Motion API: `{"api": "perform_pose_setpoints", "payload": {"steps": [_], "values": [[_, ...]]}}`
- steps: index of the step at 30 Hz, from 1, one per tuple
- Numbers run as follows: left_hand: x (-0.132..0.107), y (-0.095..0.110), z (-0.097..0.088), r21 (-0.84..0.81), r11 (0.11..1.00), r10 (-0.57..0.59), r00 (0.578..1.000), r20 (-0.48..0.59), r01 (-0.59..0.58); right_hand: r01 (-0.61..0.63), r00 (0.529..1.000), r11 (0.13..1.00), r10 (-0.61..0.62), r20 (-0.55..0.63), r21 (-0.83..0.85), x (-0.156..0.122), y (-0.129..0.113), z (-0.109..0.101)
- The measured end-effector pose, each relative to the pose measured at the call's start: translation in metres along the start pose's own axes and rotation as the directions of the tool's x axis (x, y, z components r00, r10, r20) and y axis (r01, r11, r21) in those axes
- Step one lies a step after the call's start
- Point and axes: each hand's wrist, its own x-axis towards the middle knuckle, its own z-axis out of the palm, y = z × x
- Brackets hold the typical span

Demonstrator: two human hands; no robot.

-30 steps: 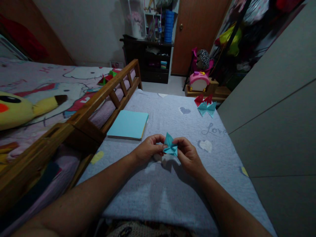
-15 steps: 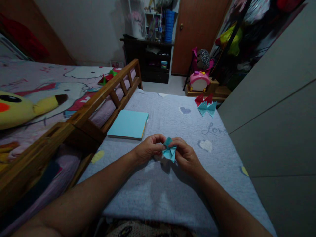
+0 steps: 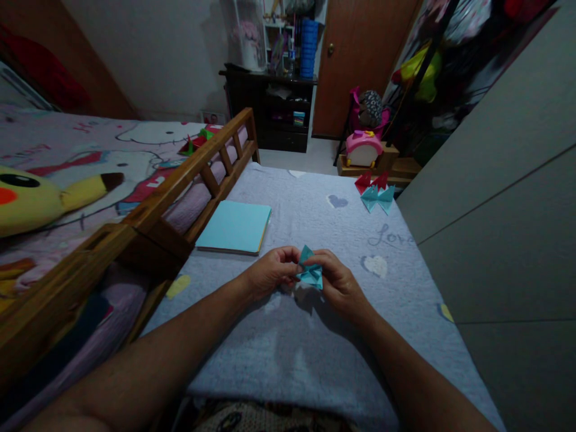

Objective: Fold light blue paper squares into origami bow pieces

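Observation:
A small piece of folded turquoise origami paper (image 3: 312, 276) is held between both hands, over the middle of the bed. My left hand (image 3: 274, 271) pinches its left side between thumb and fingers. From the other side, my right hand (image 3: 338, 279) grips it with the forefinger laid across the folds. Part of the paper is hidden behind the fingers. Beyond my left hand lies a stack of square paper (image 3: 236, 225) with a turquoise sheet on top. A turquoise folded paper figure (image 3: 378, 198) and a red folded paper figure (image 3: 365, 182) stand at the far right corner.
A pale blue bedspread (image 3: 288, 348) covers the surface under my hands. A wooden bed rail (image 3: 157, 204) runs along the left, with a yellow plush toy (image 3: 36, 201) behind it. A pale panel (image 3: 508, 210) borders the right side. A dark cabinet (image 3: 270, 114) stands beyond the bed.
The folded paper has turned and tilted slightly in my fingers, its lower point now drawn up. Both hands stay in almost the same place.

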Motion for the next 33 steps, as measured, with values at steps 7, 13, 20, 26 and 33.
{"api": "perform_pose_setpoints", "payload": {"steps": [7,13,20,26,33], "values": [[-0.001,0.004,-0.004,0.248,0.966,0.077,0.997,0.021,-0.079,-0.2,0.978,0.968,0.207,-0.032,0.15,-0.002,0.004,0.001],[-0.003,0.012,-0.001,0.223,0.955,0.206,0.978,-0.02,-0.197,-0.254,0.963,0.938,0.267,-0.026,0.235,-0.003,0.004,0.002],[0.002,0.008,-0.002,0.199,0.954,0.243,0.966,-0.085,-0.222,-0.256,0.965,0.936,0.261,0.011,0.243,-0.002,0.003,0.004],[0.002,0.007,-0.002,0.208,0.952,0.249,0.964,-0.09,-0.226,-0.263,0.964,0.933,0.264,0.029,0.245,-0.002,0.003,0.005],[0.003,0.004,-0.002,0.245,0.946,0.246,0.961,-0.123,-0.21,-0.218,0.976,0.952,0.211,0.055,0.216,-0.004,0.003,0.005]]}}
